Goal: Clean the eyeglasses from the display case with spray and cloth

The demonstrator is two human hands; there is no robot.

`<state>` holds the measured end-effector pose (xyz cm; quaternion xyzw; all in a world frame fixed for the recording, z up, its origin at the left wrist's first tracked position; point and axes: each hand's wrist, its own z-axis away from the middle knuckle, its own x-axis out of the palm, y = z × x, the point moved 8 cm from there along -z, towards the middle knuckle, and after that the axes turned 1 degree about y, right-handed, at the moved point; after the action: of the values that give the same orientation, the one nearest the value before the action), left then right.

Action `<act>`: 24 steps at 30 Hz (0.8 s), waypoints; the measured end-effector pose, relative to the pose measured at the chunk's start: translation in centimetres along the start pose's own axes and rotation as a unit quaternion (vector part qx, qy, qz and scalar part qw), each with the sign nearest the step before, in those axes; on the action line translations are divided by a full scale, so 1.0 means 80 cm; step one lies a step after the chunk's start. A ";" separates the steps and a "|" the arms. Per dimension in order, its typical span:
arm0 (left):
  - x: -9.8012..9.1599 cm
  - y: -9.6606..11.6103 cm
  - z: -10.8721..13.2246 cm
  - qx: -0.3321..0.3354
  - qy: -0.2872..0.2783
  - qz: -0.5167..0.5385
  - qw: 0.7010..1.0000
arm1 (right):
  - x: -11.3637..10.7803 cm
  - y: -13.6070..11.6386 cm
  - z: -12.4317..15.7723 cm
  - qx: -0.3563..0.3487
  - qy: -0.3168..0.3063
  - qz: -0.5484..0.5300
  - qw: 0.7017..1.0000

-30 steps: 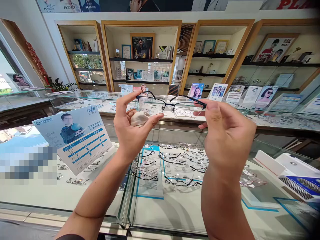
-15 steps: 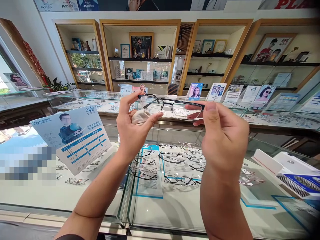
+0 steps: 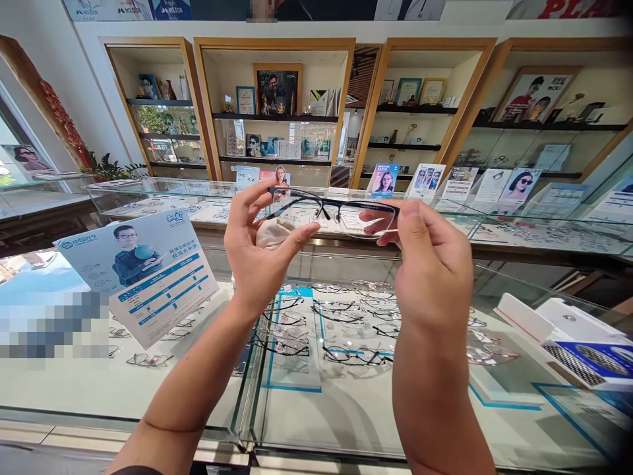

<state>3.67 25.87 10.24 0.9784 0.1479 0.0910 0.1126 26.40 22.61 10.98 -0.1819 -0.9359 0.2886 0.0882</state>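
Observation:
Above a glass display counter, a pair of black half-rim eyeglasses [image 3: 330, 203] is held up level between both hands. My left hand [image 3: 257, 247] grips the frame's left corner with its fingertips. A bunched pale cloth [image 3: 273, 233] is tucked in that same hand, under the fingers. At the other end, my right hand [image 3: 435, 257] pinches the right corner between thumb and fingers. Some right fingertips show through the right lens. One folded temple arm is visible behind the left lens.
Inside the glass counter [image 3: 356, 415] lie several rows of eyeglasses [image 3: 353, 356]. A printed sign [image 3: 163, 277] stands at left. An opened white and blue box [image 3: 588, 349] sits at right. Farther back are another glass case [image 3: 198, 211] with upright cards and wooden shelves [image 3: 277, 45].
Both hands and the eyeglasses have shifted slightly left in view. The right hand has come a little closer to the left one, and the eyeglasses have turned slightly.

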 end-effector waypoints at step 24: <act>0.055 -0.051 0.032 -0.389 -0.343 0.251 0.817 | 0.031 -0.030 0.000 -0.126 -0.268 0.017 0.955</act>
<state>7.20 30.55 7.44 0.8242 -0.1985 -0.1751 0.5006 23.40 21.77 12.52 -0.1230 -0.9507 0.2078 -0.1946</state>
